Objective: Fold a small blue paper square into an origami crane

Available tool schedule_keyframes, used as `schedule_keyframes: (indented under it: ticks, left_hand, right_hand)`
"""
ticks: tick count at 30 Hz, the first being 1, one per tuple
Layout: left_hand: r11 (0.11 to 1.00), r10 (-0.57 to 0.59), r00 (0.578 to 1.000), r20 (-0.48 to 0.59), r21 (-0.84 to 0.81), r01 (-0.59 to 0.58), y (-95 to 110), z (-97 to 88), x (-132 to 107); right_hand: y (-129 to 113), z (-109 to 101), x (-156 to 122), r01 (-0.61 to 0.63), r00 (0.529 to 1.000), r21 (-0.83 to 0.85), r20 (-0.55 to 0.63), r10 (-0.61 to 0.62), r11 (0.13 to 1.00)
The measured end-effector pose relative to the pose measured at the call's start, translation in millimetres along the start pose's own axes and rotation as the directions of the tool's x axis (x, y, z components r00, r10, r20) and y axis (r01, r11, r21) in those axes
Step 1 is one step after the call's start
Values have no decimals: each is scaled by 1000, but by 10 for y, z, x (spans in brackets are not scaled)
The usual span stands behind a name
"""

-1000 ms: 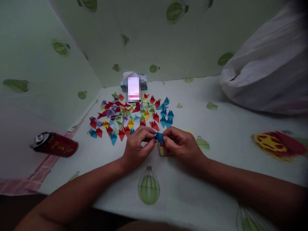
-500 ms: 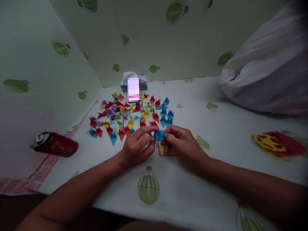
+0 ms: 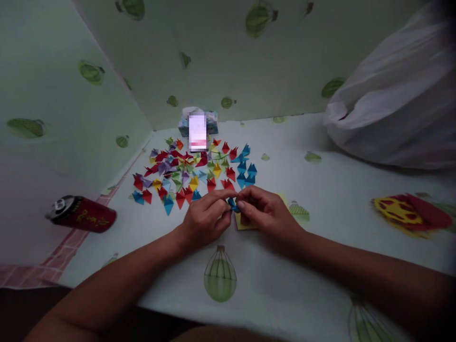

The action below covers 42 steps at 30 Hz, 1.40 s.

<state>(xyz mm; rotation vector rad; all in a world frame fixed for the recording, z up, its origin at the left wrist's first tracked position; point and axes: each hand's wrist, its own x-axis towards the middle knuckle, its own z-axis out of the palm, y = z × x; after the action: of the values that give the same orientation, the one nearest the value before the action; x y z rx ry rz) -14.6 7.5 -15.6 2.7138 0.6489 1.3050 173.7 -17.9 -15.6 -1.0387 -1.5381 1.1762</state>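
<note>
A small blue piece of folded paper (image 3: 233,205) is pinched between my two hands, mostly covered by the fingers. My left hand (image 3: 209,216) is closed on its left side, the index finger stretched over the top. From the right, my right hand (image 3: 269,209) grips it between thumb and fingers. Under the right hand lies a stack of yellow square paper (image 3: 245,224), partly hidden. Just beyond my hands, several folded paper cranes (image 3: 185,166) in red, blue, green, yellow and purple are spread on the table, with blue ones (image 3: 246,173) grouped at the right.
Behind the cranes, a lit phone (image 3: 197,130) leans against a tissue box (image 3: 213,122). A red drink can (image 3: 83,213) stands at the left. A large white plastic bag (image 3: 395,104) sits back right, and a red and yellow item (image 3: 411,213) lies on the right of the tablecloth (image 3: 285,285).
The blue paper shows less and looks narrower between my fingers. My right hand has turned and closed in slightly to the left; the left hand has barely moved.
</note>
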Motion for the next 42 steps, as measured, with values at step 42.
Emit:
schedule_keyframes:
  ticks: [42]
  left_hand:
    - [984, -132, 991, -29, -121, 127, -7, -12, -11]
  right_hand:
    - [42, -64, 20, 348, 937, -241, 122, -328, 906]
